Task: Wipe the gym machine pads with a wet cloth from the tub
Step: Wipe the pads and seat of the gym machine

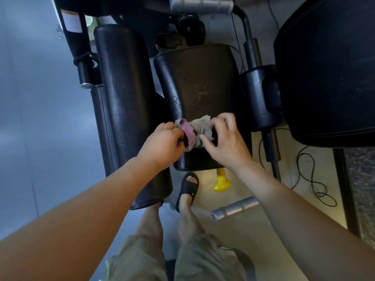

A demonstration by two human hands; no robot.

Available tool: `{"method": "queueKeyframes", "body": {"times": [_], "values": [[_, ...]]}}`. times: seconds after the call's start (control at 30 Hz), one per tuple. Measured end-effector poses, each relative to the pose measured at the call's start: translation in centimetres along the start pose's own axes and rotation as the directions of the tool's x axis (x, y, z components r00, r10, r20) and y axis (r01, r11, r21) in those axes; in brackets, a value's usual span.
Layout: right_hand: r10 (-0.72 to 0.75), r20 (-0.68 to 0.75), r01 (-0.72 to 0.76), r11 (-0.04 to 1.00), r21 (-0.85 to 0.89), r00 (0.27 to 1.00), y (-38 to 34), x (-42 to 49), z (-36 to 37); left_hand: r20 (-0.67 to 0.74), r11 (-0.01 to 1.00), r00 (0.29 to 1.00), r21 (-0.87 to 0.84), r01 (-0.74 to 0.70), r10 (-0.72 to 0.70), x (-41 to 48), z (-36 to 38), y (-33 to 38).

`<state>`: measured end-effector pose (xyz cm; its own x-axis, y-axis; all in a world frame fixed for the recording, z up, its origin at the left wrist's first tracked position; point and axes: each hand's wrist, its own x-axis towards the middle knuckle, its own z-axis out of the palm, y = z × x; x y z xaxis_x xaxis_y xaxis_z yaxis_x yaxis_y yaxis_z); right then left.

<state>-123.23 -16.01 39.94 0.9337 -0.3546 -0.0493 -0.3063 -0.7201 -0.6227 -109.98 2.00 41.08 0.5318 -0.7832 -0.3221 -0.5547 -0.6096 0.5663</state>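
Note:
A crumpled grey cloth with a pink stripe lies on the near end of the black seat pad of the gym machine. My left hand pinches the cloth's left edge. My right hand holds its right edge with fingertips, the fingers spread. A dull, speckled patch shows in the middle of the seat pad. A long black roller pad runs alongside the seat on the left. A large black back pad fills the right side. The tub is not in view.
A smaller black roller sits between seat and back pad. Metal handles stick out above and below the seat. A yellow knob hangs under the seat. Black cables coil on the floor at right. My sandalled foot stands below the seat.

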Motion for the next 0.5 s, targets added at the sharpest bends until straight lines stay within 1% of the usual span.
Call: {"method": "queueKeyframes", "body": {"times": [0.1,0.17,0.27,0.33,0.4,0.43,0.5], "values": [[-0.117,0.177,0.116,0.993,0.014,0.977,-0.7,0.6,1.9,-0.002,0.996,0.999,-0.080,0.034,-0.034,0.3,-0.4,0.3],[-0.142,0.212,0.146,0.989,-0.002,0.967,-0.6,1.2,3.1,-0.012,0.990,0.996,-0.114,0.085,-0.087,0.4,-0.8,0.3],[-0.097,0.169,0.103,0.994,-0.028,0.981,-0.7,3.3,3.3,-0.063,0.980,0.989,-0.159,0.123,-0.135,0.7,-1.4,0.4],[-0.044,0.063,0.049,0.995,-0.088,0.997,-1.3,5.5,3.2,-0.125,0.975,0.981,-0.180,0.128,-0.152,1.2,-1.8,0.7],[0.022,-0.048,-0.026,0.995,-0.100,0.999,-1.6,7.3,3.4,-0.173,0.981,0.975,-0.159,0.115,-0.143,1.7,-2.2,0.8],[0.049,-0.073,-0.055,0.994,-0.091,0.996,-1.8,7.8,3.5,-0.190,0.984,0.973,-0.141,0.107,-0.133,1.9,-2.3,0.7],[0.055,-0.066,-0.058,0.997,-0.056,0.996,-1.8,7.2,3.5,-0.205,0.986,0.970,-0.135,0.101,-0.127,2.3,-2.3,0.6]]}}
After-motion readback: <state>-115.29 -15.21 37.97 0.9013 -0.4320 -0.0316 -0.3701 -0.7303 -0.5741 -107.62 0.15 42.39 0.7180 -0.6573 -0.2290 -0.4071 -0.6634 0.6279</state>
